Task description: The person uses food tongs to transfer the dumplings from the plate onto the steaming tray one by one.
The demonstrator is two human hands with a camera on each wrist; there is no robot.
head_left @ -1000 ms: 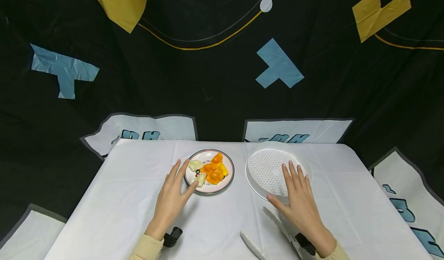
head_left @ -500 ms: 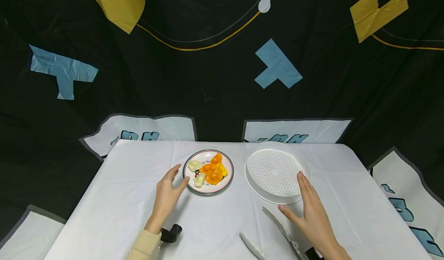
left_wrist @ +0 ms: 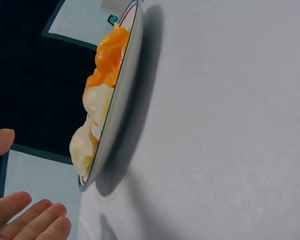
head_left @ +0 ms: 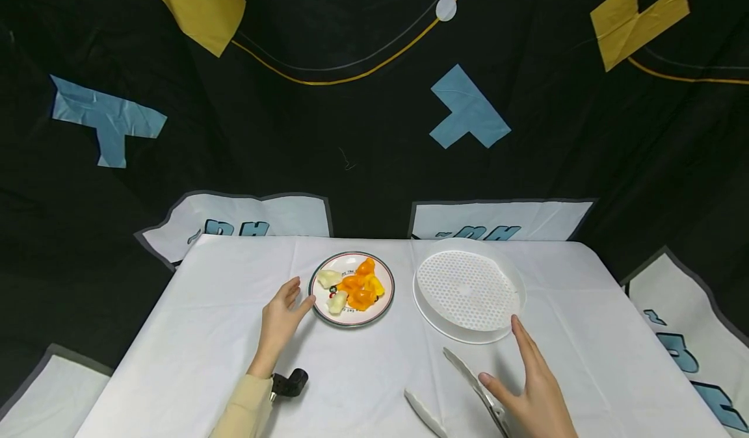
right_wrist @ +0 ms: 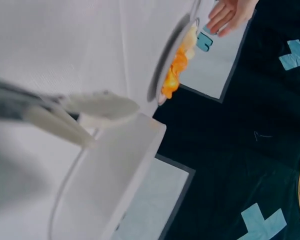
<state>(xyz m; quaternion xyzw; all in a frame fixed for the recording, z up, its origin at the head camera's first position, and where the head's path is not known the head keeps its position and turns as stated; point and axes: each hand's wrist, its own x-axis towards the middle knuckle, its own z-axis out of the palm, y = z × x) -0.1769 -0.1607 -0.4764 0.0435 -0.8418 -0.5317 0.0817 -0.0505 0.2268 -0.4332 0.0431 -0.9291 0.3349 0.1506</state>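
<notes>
A round plate (head_left: 383, 305) with a dark rim holds two pale dumplings (head_left: 329, 279) and several orange and yellow ones (head_left: 358, 288). At its left side is my left hand (head_left: 281, 321), fingers loosely bent with nothing in them; in the left wrist view its fingers (left_wrist: 37, 220) stay apart from the plate. My right hand (head_left: 535, 383) hovers, fingers spread and holding nothing, near the front right of a white round steamer basket (head_left: 465, 292) with a perforated bottom. Spread tongs (head_left: 471, 376) lie left of that hand, their pale tips (right_wrist: 102, 107) blurred in the right wrist view.
A white cloth covers the table (head_left: 222, 308), whose far edge meets a black curtain (head_left: 351, 145). The basket stands right of the plate. The tongs' second arm (head_left: 422, 412) runs out at the bottom of the head view.
My left hand has drawn back leftward from over the plate's edge. My right hand has moved from above the basket towards me and to the right. Plate, basket and tongs stay put.
</notes>
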